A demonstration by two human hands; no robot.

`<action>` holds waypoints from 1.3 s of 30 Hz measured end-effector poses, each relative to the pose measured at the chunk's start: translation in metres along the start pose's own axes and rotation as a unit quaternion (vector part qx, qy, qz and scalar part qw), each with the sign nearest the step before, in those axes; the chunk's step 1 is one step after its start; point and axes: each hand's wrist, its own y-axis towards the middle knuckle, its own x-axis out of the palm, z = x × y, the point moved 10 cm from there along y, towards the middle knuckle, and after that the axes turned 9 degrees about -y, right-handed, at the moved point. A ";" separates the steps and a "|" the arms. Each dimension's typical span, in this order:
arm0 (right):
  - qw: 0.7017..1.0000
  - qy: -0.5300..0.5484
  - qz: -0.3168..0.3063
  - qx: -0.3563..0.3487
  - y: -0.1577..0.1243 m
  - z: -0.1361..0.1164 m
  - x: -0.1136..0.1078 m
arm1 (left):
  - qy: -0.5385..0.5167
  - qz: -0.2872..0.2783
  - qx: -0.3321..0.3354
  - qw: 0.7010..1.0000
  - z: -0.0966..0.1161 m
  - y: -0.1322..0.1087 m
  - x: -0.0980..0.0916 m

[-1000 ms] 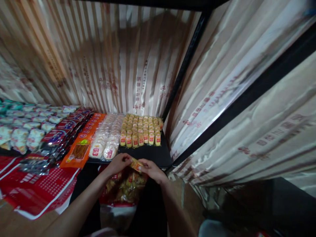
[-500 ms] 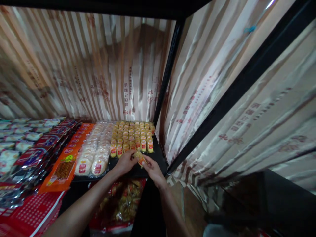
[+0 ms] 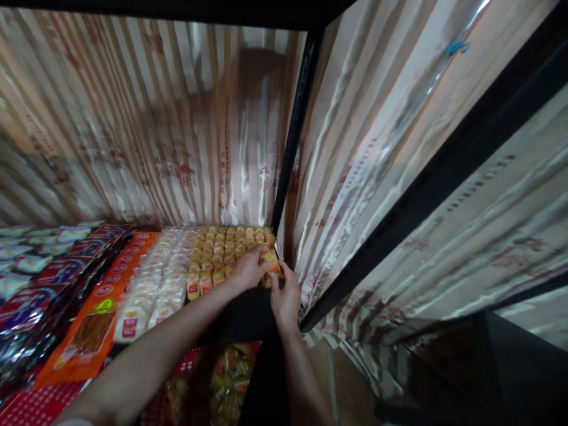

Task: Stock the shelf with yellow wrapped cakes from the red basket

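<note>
Between my two hands, at the right front corner of the yellow rows, is a small yellow wrapped snack cake (image 3: 271,260) with a red label. My left hand (image 3: 251,269) has its fingers closed on the cake's left side. On its right side, my right hand (image 3: 285,293) pinches the same pack between thumb and fingers. Rows of matching yellow packs (image 3: 213,251) stand side by side on the black shelf (image 3: 235,319), partly covered by my left hand and forearm.
Left of the yellow packs lie white round cakes in clear wrap (image 3: 155,284), orange snack bags (image 3: 102,302) and dark shiny packets (image 3: 53,290). A red crate (image 3: 190,361) with bagged goods sits below. A black frame post (image 3: 297,124) and draped curtain (image 3: 355,165) bound the right.
Both hands have moved up and to the right with the yellow snack cake, from in front of the rows to their right front corner. The view has shifted slightly.
</note>
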 end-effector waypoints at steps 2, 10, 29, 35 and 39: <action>1.000 -0.019 0.021 0.000 0.009 0.002 -0.001 | 0.016 -0.002 0.020 1.000 0.008 0.015 0.004; 0.998 -0.013 0.052 0.033 0.048 0.020 0.010 | 0.079 -0.018 0.041 0.996 0.020 0.064 0.018; 0.989 0.005 -0.022 0.146 0.063 0.080 0.071 | 0.123 -0.068 0.070 0.988 -0.017 0.112 0.054; 0.993 -0.021 -0.007 0.120 0.065 0.090 0.078 | 0.171 -0.078 0.049 0.981 -0.027 0.118 0.060; 0.995 -0.060 -0.004 0.084 0.066 0.091 0.081 | 0.202 -0.080 0.062 0.974 -0.030 0.119 0.063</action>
